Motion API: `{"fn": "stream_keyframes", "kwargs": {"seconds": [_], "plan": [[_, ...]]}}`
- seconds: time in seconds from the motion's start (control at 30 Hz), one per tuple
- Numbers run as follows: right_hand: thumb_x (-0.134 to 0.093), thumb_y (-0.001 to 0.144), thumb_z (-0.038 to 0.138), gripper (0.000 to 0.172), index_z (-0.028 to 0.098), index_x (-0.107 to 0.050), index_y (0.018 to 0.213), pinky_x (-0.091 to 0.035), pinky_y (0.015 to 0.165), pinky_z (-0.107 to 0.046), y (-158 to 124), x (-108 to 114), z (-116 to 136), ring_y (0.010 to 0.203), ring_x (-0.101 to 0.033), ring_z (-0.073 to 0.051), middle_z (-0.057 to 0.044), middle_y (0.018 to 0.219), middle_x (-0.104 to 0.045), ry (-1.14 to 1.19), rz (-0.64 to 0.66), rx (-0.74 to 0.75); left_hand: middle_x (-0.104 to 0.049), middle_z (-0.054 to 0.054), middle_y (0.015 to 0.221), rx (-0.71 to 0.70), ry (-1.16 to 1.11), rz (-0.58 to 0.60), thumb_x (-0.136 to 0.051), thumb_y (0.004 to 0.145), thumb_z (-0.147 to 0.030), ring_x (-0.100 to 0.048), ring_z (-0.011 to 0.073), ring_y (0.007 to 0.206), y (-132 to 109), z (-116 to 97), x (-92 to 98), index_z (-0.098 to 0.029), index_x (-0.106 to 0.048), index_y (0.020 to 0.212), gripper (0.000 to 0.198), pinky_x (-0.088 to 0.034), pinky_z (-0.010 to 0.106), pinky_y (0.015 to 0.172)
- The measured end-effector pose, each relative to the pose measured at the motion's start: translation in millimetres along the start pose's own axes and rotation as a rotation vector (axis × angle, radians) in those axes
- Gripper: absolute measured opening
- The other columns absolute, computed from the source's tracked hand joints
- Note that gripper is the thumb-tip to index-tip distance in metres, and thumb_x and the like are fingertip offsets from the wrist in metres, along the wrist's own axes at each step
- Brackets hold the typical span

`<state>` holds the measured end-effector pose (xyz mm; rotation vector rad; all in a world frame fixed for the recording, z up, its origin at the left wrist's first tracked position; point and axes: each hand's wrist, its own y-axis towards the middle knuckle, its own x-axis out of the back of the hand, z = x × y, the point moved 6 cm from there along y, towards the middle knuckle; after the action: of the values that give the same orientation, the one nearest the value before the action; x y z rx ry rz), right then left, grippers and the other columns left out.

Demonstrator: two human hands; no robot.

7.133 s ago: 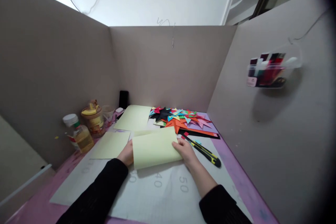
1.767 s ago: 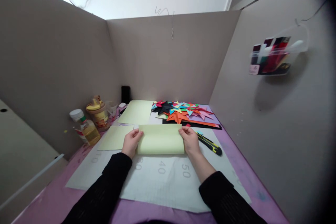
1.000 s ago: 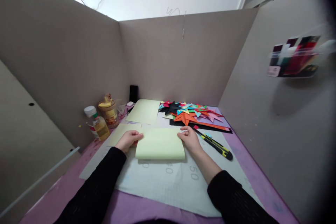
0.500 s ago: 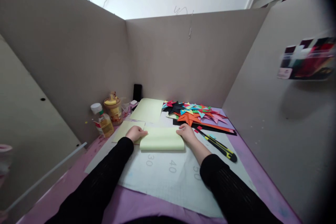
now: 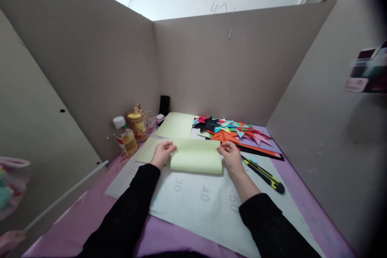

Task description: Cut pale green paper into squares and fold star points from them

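A pale yellow-green sheet of paper (image 5: 196,156) lies folded over on the white cutting mat (image 5: 211,205), its rounded fold toward me. My left hand (image 5: 162,153) pinches the sheet's far left corner, fingers closed on the edge. At the far right corner my right hand (image 5: 231,156) grips the paper the same way. Both sleeves are black.
Two more pale green sheets (image 5: 179,125) (image 5: 149,150) lie behind and left. A heap of coloured folded paper stars (image 5: 234,129) sits at back right. A yellow-black utility knife (image 5: 266,172) lies right of my hand. Bottles and a jar (image 5: 137,123) stand at left. Cardboard walls enclose the desk.
The view has swung left, so everything sits further right in the picture. Both hands stay on the sheet's far corners; the folded paper shows a little wider than half a second ago.
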<state>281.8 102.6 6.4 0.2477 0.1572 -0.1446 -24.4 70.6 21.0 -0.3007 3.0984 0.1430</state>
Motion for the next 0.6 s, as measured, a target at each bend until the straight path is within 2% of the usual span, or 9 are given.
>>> {"fn": "stream_keyframes", "kwargs": {"seconds": [0.17, 0.33, 0.6], "plan": [[-0.073, 0.061, 0.034, 0.031, 0.019, -0.053, 0.080, -0.043, 0.059, -0.027, -3.0, -1.4, 12.3, 0.062, -0.055, -0.015, 0.001, 0.069, -0.058, -0.032, -0.003, 0.054, -0.067, 0.005, 0.067, 0.012, 0.030, -0.010, -0.074, 0.057, -0.038, -0.059, 0.0152, 0.058, -3.4, -1.6, 1.4, -0.012, -0.065, 0.070, 0.030, -0.042, 0.023, 0.052], [-0.073, 0.061, 0.035, 0.032, 0.020, -0.053, 0.081, -0.043, 0.058, -0.027, -2.4, -1.1, 11.0, 0.061, -0.055, -0.015, 0.001, 0.068, -0.058, -0.026, -0.002, 0.050, -0.067, 0.004, 0.065, 0.007, 0.030, -0.045, -0.077, 0.054, -0.036, -0.060, 0.0162, 0.059, -5.0, -3.6, 2.8, -0.013, -0.066, 0.069, 0.030, -0.043, 0.023, 0.053], [-0.073, 0.061, 0.035, 0.031, 0.020, -0.053, 0.080, -0.043, 0.059, -0.027, -1.6, -0.1, 8.7, 0.061, -0.055, -0.014, 0.001, 0.067, -0.058, -0.030, -0.009, 0.043, -0.069, 0.006, 0.067, 0.008, 0.016, -0.026, -0.077, 0.053, -0.035, -0.061, 0.0168, 0.060, -5.6, -4.4, 0.7, -0.012, -0.067, 0.070, 0.030, -0.044, 0.024, 0.056]]}}
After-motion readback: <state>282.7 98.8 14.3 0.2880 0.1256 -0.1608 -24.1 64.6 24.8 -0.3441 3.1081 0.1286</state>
